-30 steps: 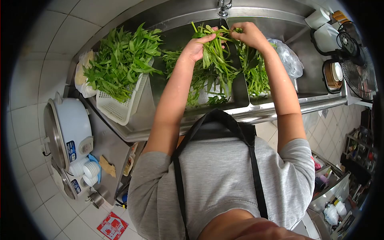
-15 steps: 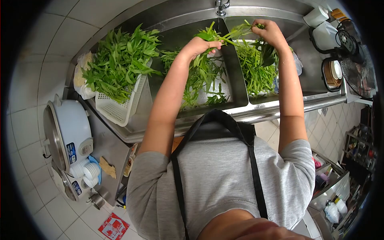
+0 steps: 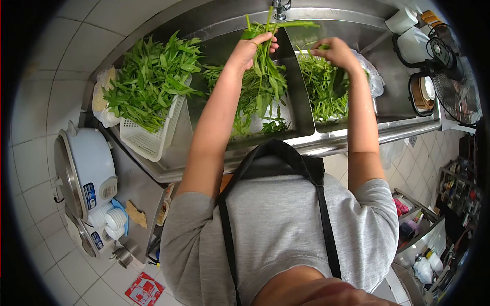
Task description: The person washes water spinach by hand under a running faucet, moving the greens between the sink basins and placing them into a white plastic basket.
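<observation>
My left hand (image 3: 251, 50) is closed round a bunch of leafy green stems (image 3: 266, 76), held over the left sink basin, with leaves hanging down and stem ends pointing up. My right hand (image 3: 334, 52) is pinched on a small piece of green stem above the right basin. Below it, a pile of cut green stems (image 3: 322, 104) fills a white basket, whose rim shows only in part. More loose greens (image 3: 245, 115) lie in the left basin. A large heap of leafy greens (image 3: 153, 76) rests on a white perforated basket (image 3: 148, 140) at the left.
A faucet (image 3: 279, 10) stands at the sink's back edge. Plastic bags (image 3: 371, 76) lie right of the cut stems. A fan (image 3: 457, 76) and containers (image 3: 414, 45) are at the right. At the left are a rice cooker (image 3: 92, 171) and stacked white bowls (image 3: 115, 219).
My left hand has tilted up, and its bunch now hangs lower with its stems upright. My right hand has moved down and slightly left, apart from the bunch.
</observation>
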The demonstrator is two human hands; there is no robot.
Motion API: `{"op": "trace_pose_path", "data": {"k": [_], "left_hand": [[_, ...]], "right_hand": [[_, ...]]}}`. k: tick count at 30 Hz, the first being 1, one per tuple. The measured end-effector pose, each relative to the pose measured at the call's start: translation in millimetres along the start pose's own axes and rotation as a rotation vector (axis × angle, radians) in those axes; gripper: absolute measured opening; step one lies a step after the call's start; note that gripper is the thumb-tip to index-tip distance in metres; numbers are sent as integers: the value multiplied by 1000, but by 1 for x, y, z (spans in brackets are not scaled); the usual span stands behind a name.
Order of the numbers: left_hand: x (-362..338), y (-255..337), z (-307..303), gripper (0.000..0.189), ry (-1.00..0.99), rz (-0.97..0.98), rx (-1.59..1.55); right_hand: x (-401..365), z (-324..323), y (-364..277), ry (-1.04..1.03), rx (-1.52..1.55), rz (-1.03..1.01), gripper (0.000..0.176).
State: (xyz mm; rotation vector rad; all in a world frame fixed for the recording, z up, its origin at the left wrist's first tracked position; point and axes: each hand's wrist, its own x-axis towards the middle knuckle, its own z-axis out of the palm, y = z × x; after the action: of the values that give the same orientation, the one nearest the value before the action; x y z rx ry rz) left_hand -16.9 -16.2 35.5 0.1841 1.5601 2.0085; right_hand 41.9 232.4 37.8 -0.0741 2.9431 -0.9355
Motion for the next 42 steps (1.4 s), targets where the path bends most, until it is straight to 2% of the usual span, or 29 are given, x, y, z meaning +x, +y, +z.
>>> {"op": "trace_pose_path", "data": {"k": [1,3,5,7,8,9,11,13,15,17,19,21,23,25,27,29,31,33,34,36,37,39,42], "left_hand": [[2,0,2,29,-1,67,-129],[5,-1,3,24,47,44,-164],[3,0,2,22,27,107,-188],[-1,4,2,22,34,107,-129],[-3,1,-1,22,-45,115,-90],[-4,-1,-2,22,-127,123,-50],[-3,-5,-2,21,-180,118,-34],[-7,-5,1,22,-239,102,46],[-8,-5,1,22,-231,74,71],[-8,-7,-1,22,-317,-2,146],[-10,-5,1,23,-324,-53,155],[-12,-4,2,22,-333,-81,287],[-12,-7,3,23,-367,-71,297],[-10,-12,3,24,-402,-62,308],[-7,-17,1,24,-359,8,320],[-4,-20,-5,24,-357,23,332],[-3,-21,-14,25,-350,40,344],[-6,-22,-23,26,-146,-5,278],[-7,-21,-29,32,-123,-22,218],[-10,-20,-37,34,-45,-17,128],[-10,-21,-42,38,33,-8,36],[-4,-23,-51,39,66,8,21],[-2,-23,-57,40,168,55,-109]], "right_hand": [[-1,6,-14,-80,68,-15,24],[-7,20,-50,-126,251,-4,26],[2,30,-54,-20,328,40,33],[8,25,-62,81,694,48,36],[11,19,-65,57,846,34,37],[20,17,-64,-28,1013,113,35],[26,23,-62,-100,1134,105,31],[25,29,-69,-129,1160,7,27],[21,26,-66,-134,1105,-39,26],[18,23,-56,-247,783,-112,34],[14,17,-59,-261,705,-118,30],[15,17,-51,-215,598,-240,24],[15,12,-42,-255,512,-218,20],[9,4,-41,-166,246,-363,17],[6,2,-35,-129,256,-397,17],[-2,-4,-30,-55,154,-315,18],[-3,-13,-12,-36,115,-324,20],[-7,-22,7,-14,88,-60,21],[-5,-24,21,-14,89,-60,21],[-2,-16,45,32,-22,105,23],[-3,-4,50,33,-22,106,23],[-3,18,55,301,-186,50,26],[2,47,16,217,-36,67,23]]}}
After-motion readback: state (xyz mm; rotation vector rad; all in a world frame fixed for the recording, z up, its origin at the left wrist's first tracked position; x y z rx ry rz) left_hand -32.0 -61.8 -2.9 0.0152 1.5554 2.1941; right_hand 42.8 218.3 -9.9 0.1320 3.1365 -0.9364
